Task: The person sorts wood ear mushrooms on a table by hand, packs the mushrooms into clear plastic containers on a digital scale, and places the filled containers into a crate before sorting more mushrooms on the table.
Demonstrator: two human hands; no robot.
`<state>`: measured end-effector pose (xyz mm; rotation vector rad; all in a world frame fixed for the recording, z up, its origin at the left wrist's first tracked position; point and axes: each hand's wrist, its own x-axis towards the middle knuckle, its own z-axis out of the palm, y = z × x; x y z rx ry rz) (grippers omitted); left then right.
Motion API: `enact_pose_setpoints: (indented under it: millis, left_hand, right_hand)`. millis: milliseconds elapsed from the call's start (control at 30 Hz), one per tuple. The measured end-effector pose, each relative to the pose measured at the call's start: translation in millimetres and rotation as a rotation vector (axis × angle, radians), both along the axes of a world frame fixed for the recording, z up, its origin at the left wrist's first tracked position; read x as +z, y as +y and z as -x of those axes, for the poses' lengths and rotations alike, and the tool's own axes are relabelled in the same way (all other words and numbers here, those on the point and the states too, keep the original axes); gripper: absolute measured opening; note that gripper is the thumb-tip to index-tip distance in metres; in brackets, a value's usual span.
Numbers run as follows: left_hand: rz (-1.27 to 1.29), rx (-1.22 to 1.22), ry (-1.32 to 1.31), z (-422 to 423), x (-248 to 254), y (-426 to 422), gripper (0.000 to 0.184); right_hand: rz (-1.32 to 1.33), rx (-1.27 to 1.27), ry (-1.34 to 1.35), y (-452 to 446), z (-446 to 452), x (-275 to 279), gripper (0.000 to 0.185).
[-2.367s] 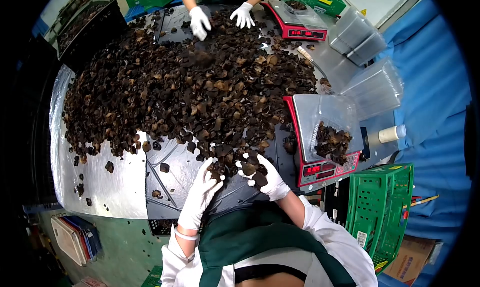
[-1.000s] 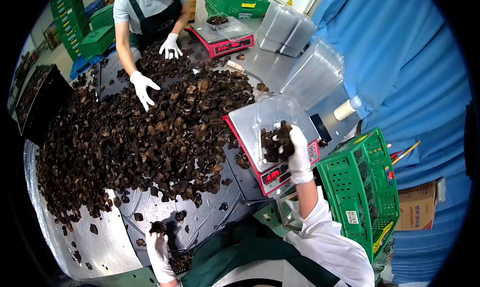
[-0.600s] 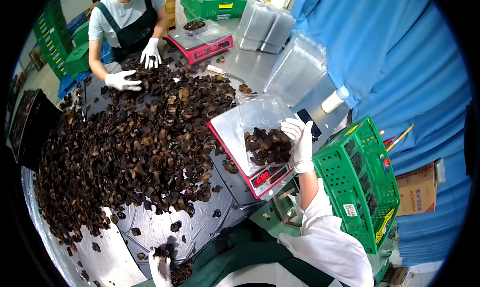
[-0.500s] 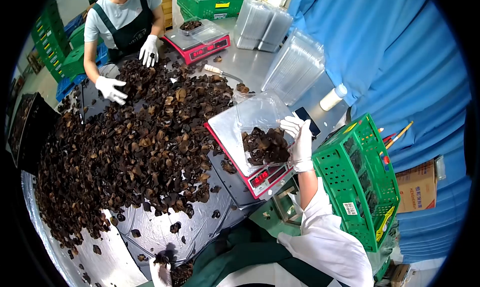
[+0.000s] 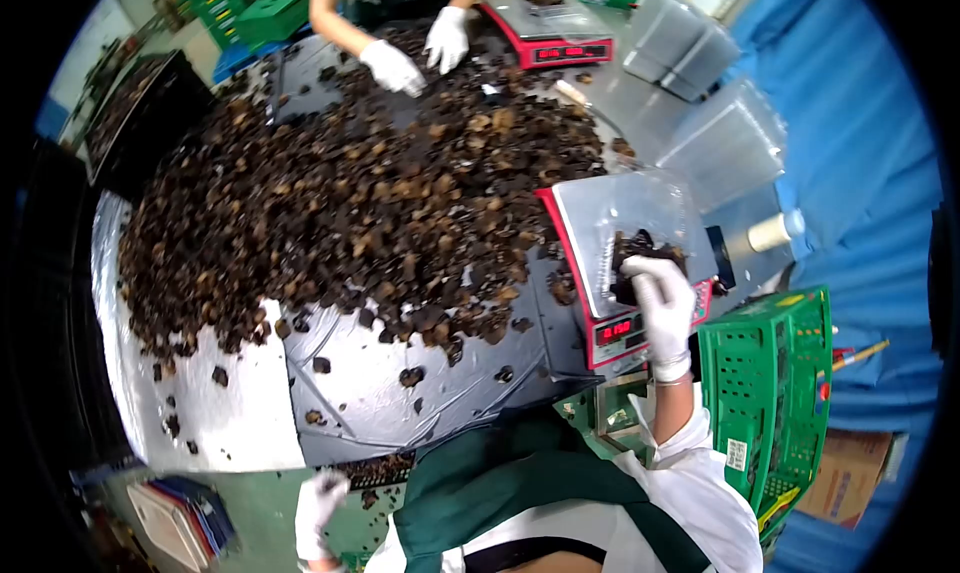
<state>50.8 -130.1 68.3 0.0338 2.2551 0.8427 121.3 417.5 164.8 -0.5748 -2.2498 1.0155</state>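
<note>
My right hand (image 5: pixel 665 308), white-gloved, reaches into a clear plastic box (image 5: pixel 655 198) on the near red scale (image 5: pixel 567 238). Its bent fingers close on dark wood ear mushrooms (image 5: pixel 640 245) in the box; their tips are partly hidden. The red display (image 5: pixel 617 329) seems to read 0.150. At the lower left, my left hand (image 5: pixel 320 503), gloved too, is held low beyond the table's near edge. Its fingers are curled together, and whatever may be inside them is hidden. A broad heap of wood ear mushrooms (image 5: pixel 370 203) covers the metal table (image 5: pixel 350 373).
Across the table, a co-worker's gloved hands (image 5: pixel 420 58) touch the heap beside a second red scale (image 5: pixel 565 53). Stacked clear boxes (image 5: pixel 725 133), a white bottle (image 5: pixel 775 231) and a phone (image 5: pixel 720 256) lie to the right. A green crate (image 5: pixel 765 393) stands beside my right arm.
My view has shifted left. My right hand has moved from the box's right edge onto the mushrooms inside. The display dropped from about 0.175. The dark piece at my left hand no longer shows.
</note>
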Motion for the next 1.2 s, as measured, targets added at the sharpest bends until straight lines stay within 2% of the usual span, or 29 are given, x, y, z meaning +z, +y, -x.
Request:
enact_pose_setpoints:
  millis: [33, 100, 167, 200, 233, 300, 333, 367, 433, 500, 567, 700, 767, 800, 833, 900, 967, 1033, 1100, 1133, 1167, 1200]
  left_hand:
    - [-0.145, 0.012, 0.060, 10.3, -5.4, 16.3, 0.013]
    - [-0.283, 0.056, 0.235, 34.0, -8.8, 68.9, 0.016]
    - [-0.251, 0.066, 0.370, 47.9, -8.6, 125.2, 0.018]
    - [-0.348, 0.023, 0.524, 49.4, -18.7, 148.5, 0.021]
    - [-0.338, -0.089, 0.631, 54.6, -27.5, 166.0, 0.027]
    - [-0.184, -0.281, 0.754, 53.8, -35.9, 190.3, 0.043]
    - [-0.155, -0.333, 0.786, 50.5, -42.0, 195.6, 0.042]
    - [-0.125, -0.385, 0.818, 47.6, -49.0, 198.1, 0.040]
    - [-0.136, -0.387, 0.779, 41.8, -57.4, 194.9, 0.030]
    - [-0.195, -0.330, 0.689, 36.7, -57.6, 185.9, 0.027]
    - [-0.259, -0.266, 0.665, 34.5, -54.3, 179.2, 0.026]
    - [-0.372, -0.111, 0.611, 32.7, -59.2, 175.8, 0.025]
    - [-0.381, -0.087, 0.561, 35.1, -59.4, 177.4, 0.028]
    - [-0.358, -0.069, 0.590, 36.9, -59.5, 179.6, 0.029]
    - [-0.336, -0.051, 0.619, 37.9, -59.8, 181.5, 0.031]
    - [-0.369, -0.041, 0.626, 40.9, -68.0, 184.3, 0.035]
    - [-0.393, -0.052, 0.728, 43.0, -72.3, 190.1, 0.038]
    - [-0.390, -0.064, 0.737, 42.2, -73.0, 198.2, 0.044]
    - [-0.321, -0.170, 0.806, 44.0, -72.2, 208.8, 0.049]
    - [-0.295, -0.216, 0.883, 45.7, -74.2, 213.4, 0.049]
    - [-0.299, -0.222, 0.883, 46.2, -74.3, 216.5, 0.049]
    - [-0.241, -0.296, 0.906, 46.4, -74.0, 219.0, 0.046]
  right_hand:
    - [0.030, 0.091, -0.051, -20.1, 12.7, -5.9, 0.014]
    - [0.030, 0.341, -0.036, -53.1, 42.7, -37.5, 0.016]
    - [0.128, 0.453, -0.164, -85.5, 68.5, -65.3, 0.025]
    - [0.069, 0.498, -0.198, -100.3, 81.1, -79.4, 0.037]
    - [0.009, 0.541, -0.233, -114.0, 92.1, -91.9, 0.049]
    - [-0.322, 0.552, -0.341, -137.6, 107.4, -108.9, 0.069]
    - [-0.446, 0.576, -0.503, -146.5, 111.4, -113.3, 0.078]
    - [-0.567, 0.586, -0.516, -153.8, 110.2, -119.8, 0.068]
    - [-0.708, 0.635, -0.345, -157.6, 100.3, -141.8, 0.052]
    - [-0.606, 0.700, -0.297, -153.9, 80.3, -141.7, 0.030]
    - [-0.481, 0.763, -0.322, -144.0, 65.0, -140.5, 0.028]
    - [0.012, 0.748, -0.163, -120.2, 54.0, -138.1, 0.025]
    - [0.478, 0.658, -0.306, -109.2, 48.1, -128.1, 0.023]
    - [0.556, 0.661, -0.297, -99.3, 43.3, -137.9, 0.023]
    - [0.965, 0.564, -0.356, -92.9, 39.7, -136.3, 0.026]
    - [1.329, 0.489, -0.254, -75.9, 25.7, -142.0, 0.030]
    - [1.541, 0.526, -0.079, -60.8, 8.4, -148.8, 0.029]
    - [1.606, 0.508, -0.013, -60.5, 7.3, -127.5, 0.032]
    - [1.676, 0.439, 0.050, -60.0, 5.7, -125.5, 0.036]
    - [1.675, 0.503, 0.099, -57.9, 8.1, -133.1, 0.035]
    - [1.520, 0.408, 0.050, -59.0, 10.5, -137.4, 0.028]
    - [1.352, 0.323, -0.124, -60.7, 17.5, -132.3, 0.023]
